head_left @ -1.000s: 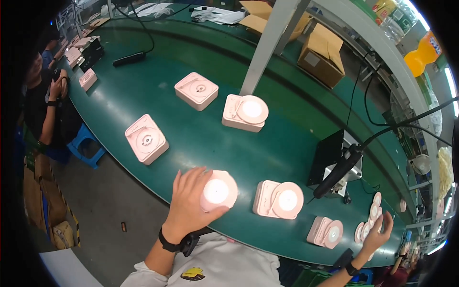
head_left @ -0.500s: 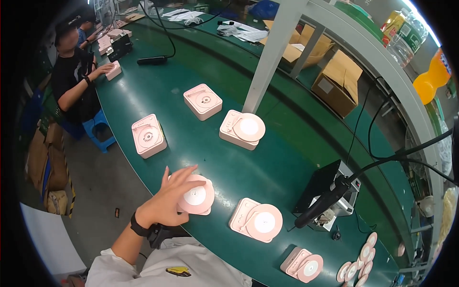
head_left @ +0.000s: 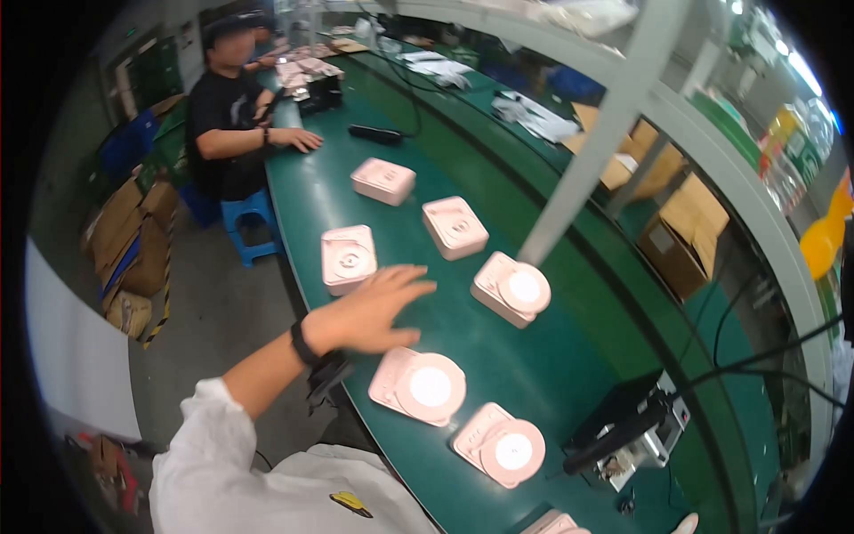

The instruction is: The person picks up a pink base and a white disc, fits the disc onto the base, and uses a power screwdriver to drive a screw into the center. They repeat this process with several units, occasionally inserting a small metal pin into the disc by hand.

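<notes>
My left hand (head_left: 369, 311) reaches over the green table with its fingers spread and holds nothing. Beyond it, partly behind the fingers, sits a pink record-player-shaped box (head_left: 347, 245) with a bare turntable. Just nearer than my hand, a pink player (head_left: 388, 381) carries a pink disc with a white centre (head_left: 431, 389). Another disc-topped player (head_left: 476, 433) stands to its right. Farther off are a third with a disc (head_left: 496, 294), an open-topped one (head_left: 454, 233) and a pink box (head_left: 383, 181) near the co-worker. My right hand is out of view.
A black and silver device (head_left: 627, 436) with a dark handle stands at right. A grey metal post (head_left: 587, 169) rises from the table. A co-worker (head_left: 233, 125) sits at far left, one hand on the table edge. A black handheld tool (head_left: 375, 134) lies beyond the pink boxes.
My left hand has left the disc-topped player and moved away from me, fingers spreading. The co-worker's pink box now stands farther along the table, away from their hand. The view has turned left.
</notes>
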Demonstrator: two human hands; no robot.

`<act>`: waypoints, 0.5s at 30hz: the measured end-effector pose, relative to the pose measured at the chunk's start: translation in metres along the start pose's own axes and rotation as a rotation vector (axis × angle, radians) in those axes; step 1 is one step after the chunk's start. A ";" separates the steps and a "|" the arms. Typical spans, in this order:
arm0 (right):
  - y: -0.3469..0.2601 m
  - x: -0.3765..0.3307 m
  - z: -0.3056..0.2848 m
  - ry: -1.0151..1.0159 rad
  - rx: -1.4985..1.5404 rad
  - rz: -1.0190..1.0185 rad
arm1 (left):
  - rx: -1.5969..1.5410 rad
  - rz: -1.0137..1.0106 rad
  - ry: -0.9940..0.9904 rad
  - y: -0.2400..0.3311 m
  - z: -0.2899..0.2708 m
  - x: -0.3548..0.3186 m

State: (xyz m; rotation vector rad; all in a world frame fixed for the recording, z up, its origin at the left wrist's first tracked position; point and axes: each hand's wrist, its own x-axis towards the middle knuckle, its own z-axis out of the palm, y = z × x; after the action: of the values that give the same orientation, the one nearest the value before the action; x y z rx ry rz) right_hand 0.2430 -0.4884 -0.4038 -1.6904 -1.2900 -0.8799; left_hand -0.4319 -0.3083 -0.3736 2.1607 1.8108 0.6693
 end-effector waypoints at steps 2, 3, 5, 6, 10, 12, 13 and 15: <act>-0.034 0.012 0.004 -0.069 0.079 -0.008 | 0.134 -0.099 0.139 -0.056 -0.009 0.014; -0.046 0.016 0.008 -0.099 0.116 -0.007 | 0.150 -0.113 0.164 -0.077 -0.010 0.008; -0.068 0.024 0.014 -0.152 0.173 0.000 | 0.432 -0.279 0.252 -0.119 -0.020 0.000; -0.079 0.028 0.016 -0.175 0.191 0.003 | 0.443 -0.277 0.276 -0.130 -0.019 -0.004; -0.115 0.043 0.019 -0.237 0.257 0.038 | 0.286 -0.450 0.408 -0.126 0.013 -0.015; -0.134 0.052 0.010 -0.266 0.291 0.043 | 0.225 -0.440 0.326 -0.101 0.013 -0.026; -0.147 0.056 0.008 -0.281 0.311 0.043 | 0.161 -0.418 0.236 -0.093 0.006 -0.025; -0.178 0.064 0.012 -0.341 0.380 0.040 | 0.126 -0.374 0.173 -0.090 -0.015 -0.024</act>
State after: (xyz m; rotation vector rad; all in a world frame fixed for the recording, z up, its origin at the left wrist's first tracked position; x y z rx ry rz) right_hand 0.0855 -0.4260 -0.3182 -1.5910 -1.5293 -0.2987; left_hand -0.5198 -0.3147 -0.4073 1.8011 2.3224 0.6832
